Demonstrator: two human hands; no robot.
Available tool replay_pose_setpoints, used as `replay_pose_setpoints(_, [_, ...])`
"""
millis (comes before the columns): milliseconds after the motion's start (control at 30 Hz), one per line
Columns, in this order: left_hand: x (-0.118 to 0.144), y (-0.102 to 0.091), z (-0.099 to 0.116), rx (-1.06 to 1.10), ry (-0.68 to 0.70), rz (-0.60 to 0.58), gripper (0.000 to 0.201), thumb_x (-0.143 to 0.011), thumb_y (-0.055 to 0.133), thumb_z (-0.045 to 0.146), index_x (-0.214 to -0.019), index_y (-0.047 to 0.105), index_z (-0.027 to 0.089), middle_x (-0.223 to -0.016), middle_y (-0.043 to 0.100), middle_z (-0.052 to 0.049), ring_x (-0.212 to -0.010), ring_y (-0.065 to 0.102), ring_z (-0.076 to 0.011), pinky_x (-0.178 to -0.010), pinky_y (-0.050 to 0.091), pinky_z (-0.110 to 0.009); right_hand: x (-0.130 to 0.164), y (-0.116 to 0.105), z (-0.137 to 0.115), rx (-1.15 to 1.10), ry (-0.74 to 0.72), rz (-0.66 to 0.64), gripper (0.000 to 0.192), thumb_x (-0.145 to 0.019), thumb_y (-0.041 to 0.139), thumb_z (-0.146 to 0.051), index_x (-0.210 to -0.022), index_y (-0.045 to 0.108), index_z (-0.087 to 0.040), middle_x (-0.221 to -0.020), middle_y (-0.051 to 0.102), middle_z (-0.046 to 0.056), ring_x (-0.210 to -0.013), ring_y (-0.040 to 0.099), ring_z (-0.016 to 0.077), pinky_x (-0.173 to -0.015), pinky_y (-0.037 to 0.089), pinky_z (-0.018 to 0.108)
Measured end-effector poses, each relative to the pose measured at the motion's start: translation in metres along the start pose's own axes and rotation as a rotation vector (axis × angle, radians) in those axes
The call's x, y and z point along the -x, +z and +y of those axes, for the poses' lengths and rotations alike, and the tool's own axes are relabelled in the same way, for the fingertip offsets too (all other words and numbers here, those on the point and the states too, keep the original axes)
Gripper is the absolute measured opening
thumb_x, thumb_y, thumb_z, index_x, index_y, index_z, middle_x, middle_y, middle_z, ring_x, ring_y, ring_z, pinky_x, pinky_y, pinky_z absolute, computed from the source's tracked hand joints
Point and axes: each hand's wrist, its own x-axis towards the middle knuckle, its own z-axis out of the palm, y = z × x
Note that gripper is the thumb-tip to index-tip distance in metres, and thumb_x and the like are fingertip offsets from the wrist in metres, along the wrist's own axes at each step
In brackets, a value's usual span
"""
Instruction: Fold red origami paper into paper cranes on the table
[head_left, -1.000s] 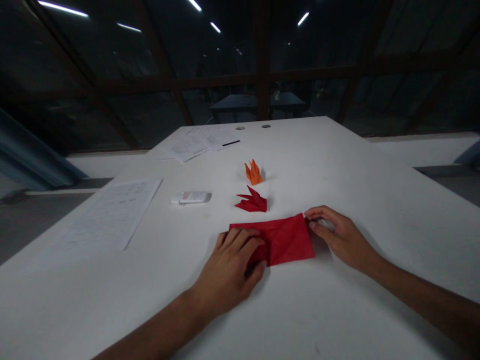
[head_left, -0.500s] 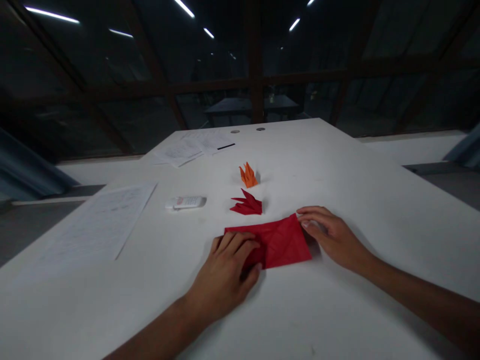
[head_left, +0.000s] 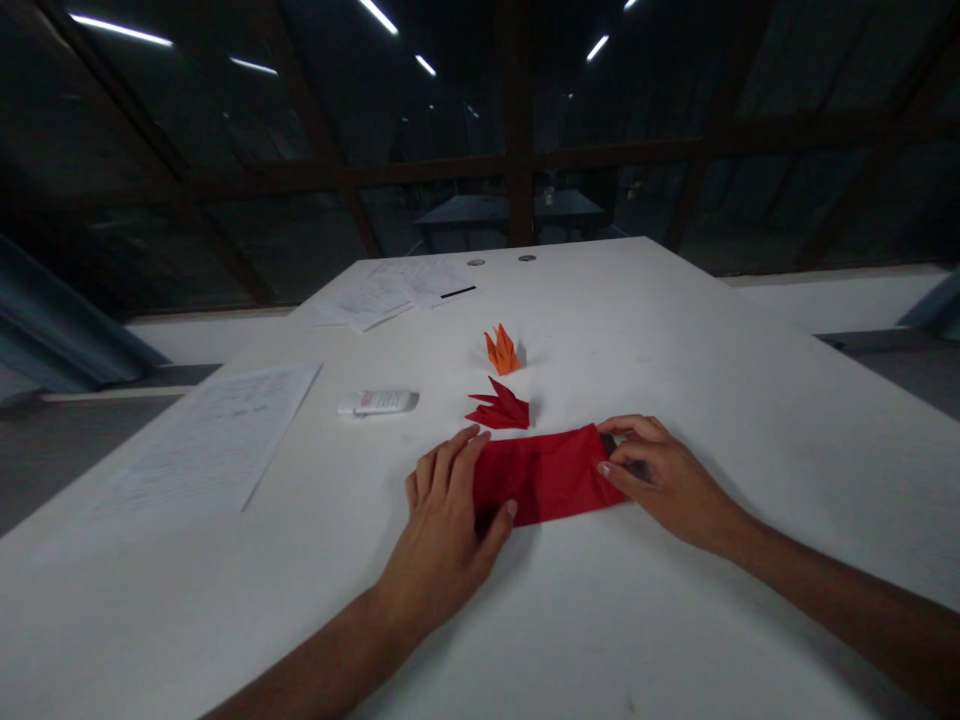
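Observation:
A folded sheet of red paper [head_left: 551, 475] lies on the table as a wide rectangle. My left hand [head_left: 446, 505] rests over its left end, fingers stretched toward the far edge and thumb apart at the near edge. At the right end, my right hand [head_left: 656, 475] pinches the paper's edge between thumb and fingers. Just beyond the sheet sits a red origami crane [head_left: 501, 405], its points facing left. Farther back stands an orange origami crane [head_left: 503, 352]. The left end of the sheet is partly hidden under my left hand.
A white tube or bottle [head_left: 379, 402] lies left of the cranes. Printed sheets [head_left: 217, 435] lie at the left edge of the white table [head_left: 675, 340], with more papers [head_left: 375, 298] and a black strip [head_left: 458, 292] farther back. Dark windows stand behind.
My left hand has shifted from on top of the red paper toward its left end, fingers extending farther. My right hand has closed on the right edge. The paper sits straighter.

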Motion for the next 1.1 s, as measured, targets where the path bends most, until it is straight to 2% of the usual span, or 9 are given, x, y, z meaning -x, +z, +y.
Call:
replay_pose_setpoints(133, [0.000, -0.002, 0.000, 0.000, 0.008, 0.024, 0.058, -0.093, 0.061, 0.032, -0.144, 0.040, 0.018, -0.149, 0.044, -0.018, -0.131, 0.042, -0.0370, -0.105, 0.039, -0.060, -0.002, 0.000, 0.002, -0.054, 0.042, 0.077, 0.022, -0.092, 0.060, -0.028, -0.070, 0.064, -0.023, -0.121, 0.061, 0.007, -0.114, 0.059, 0.0245, -0.097, 0.046, 0.043])
replay_pose_setpoints(200, [0.002, -0.005, 0.002, 0.072, 0.146, -0.037, 0.044, -0.092, 0.060, 0.023, -0.135, 0.050, 0.021, -0.141, 0.052, -0.015, -0.126, 0.047, -0.0329, -0.103, 0.043, -0.054, -0.003, 0.000, 0.002, -0.068, 0.043, 0.093, 0.022, -0.091, 0.060, -0.028, -0.071, 0.063, -0.023, -0.117, 0.061, 0.007, -0.110, 0.061, 0.0235, -0.095, 0.046, 0.041])
replay_pose_setpoints(300, [0.005, -0.008, 0.004, 0.220, 0.470, -0.191, 0.029, -0.094, 0.055, 0.013, -0.121, 0.058, 0.022, -0.128, 0.064, -0.008, -0.116, 0.055, -0.0247, -0.102, 0.046, -0.042, -0.003, 0.001, 0.000, -0.057, 0.051, 0.100, 0.020, -0.091, 0.059, -0.028, -0.072, 0.062, -0.023, -0.112, 0.061, 0.006, -0.104, 0.062, 0.0226, -0.091, 0.047, 0.039])
replay_pose_setpoints(367, [0.005, -0.009, 0.006, 0.235, 0.540, -0.263, 0.026, -0.095, 0.055, 0.013, -0.119, 0.059, 0.022, -0.126, 0.066, -0.006, -0.113, 0.057, -0.0237, -0.100, 0.046, -0.041, -0.002, 0.001, 0.000, -0.039, 0.058, 0.108, 0.020, -0.090, 0.060, -0.027, -0.071, 0.061, -0.022, -0.111, 0.061, 0.006, -0.103, 0.062, 0.0223, -0.090, 0.047, 0.039])
replay_pose_setpoints(533, [0.003, -0.011, 0.007, 0.265, 0.441, -0.309, 0.023, -0.093, 0.056, 0.014, -0.115, 0.060, 0.020, -0.119, 0.069, -0.006, -0.108, 0.059, -0.0231, -0.097, 0.047, -0.040, -0.001, 0.000, 0.001, -0.058, 0.058, 0.080, 0.023, -0.093, 0.059, -0.029, -0.072, 0.062, -0.022, -0.113, 0.060, 0.006, -0.106, 0.062, 0.0220, -0.093, 0.045, 0.038])
replay_pose_setpoints(633, [0.002, -0.011, 0.006, 0.248, 0.413, -0.252, 0.022, -0.094, 0.056, 0.014, -0.114, 0.061, 0.021, -0.119, 0.068, -0.006, -0.108, 0.059, -0.0234, -0.096, 0.047, -0.041, -0.001, -0.001, 0.002, -0.088, 0.019, 0.056, 0.012, -0.092, 0.061, -0.028, -0.082, 0.066, -0.023, -0.116, 0.060, 0.006, -0.111, 0.060, 0.0223, -0.097, 0.044, 0.038])
replay_pose_setpoints(767, [0.001, -0.010, 0.004, 0.184, 0.257, -0.140, 0.022, -0.095, 0.054, 0.017, -0.116, 0.060, 0.022, -0.122, 0.067, -0.007, -0.111, 0.058, -0.0257, -0.097, 0.044, -0.045, -0.002, -0.001, 0.000, -0.095, -0.018, 0.044, 0.007, -0.090, 0.063, -0.026, -0.085, 0.067, -0.023, -0.112, 0.063, 0.006, -0.108, 0.062, 0.0232, -0.097, 0.046, 0.039])
replay_pose_setpoints(867, [-0.001, -0.009, 0.003, 0.135, 0.151, -0.166, 0.027, -0.093, 0.056, 0.019, -0.121, 0.059, 0.022, -0.125, 0.066, -0.009, -0.116, 0.057, -0.0279, -0.101, 0.043, -0.049, -0.002, -0.002, -0.001, -0.117, -0.001, 0.018, 0.006, -0.092, 0.061, -0.027, -0.094, 0.066, -0.024, -0.105, 0.067, 0.005, -0.100, 0.064, 0.0233, -0.092, 0.049, 0.039])
replay_pose_setpoints(1100, [-0.004, -0.009, 0.005, 0.075, 0.151, -0.249, 0.031, -0.092, 0.061, 0.024, -0.123, 0.063, 0.025, -0.128, 0.067, -0.008, -0.119, 0.057, -0.0300, -0.099, 0.045, -0.049, 0.007, -0.002, -0.008, -0.430, 0.003, -0.029, 0.035, -0.099, 0.058, -0.034, -0.133, 0.051, -0.027, -0.138, 0.060, 0.012, -0.118, 0.064, 0.0266, -0.100, 0.054, 0.046])
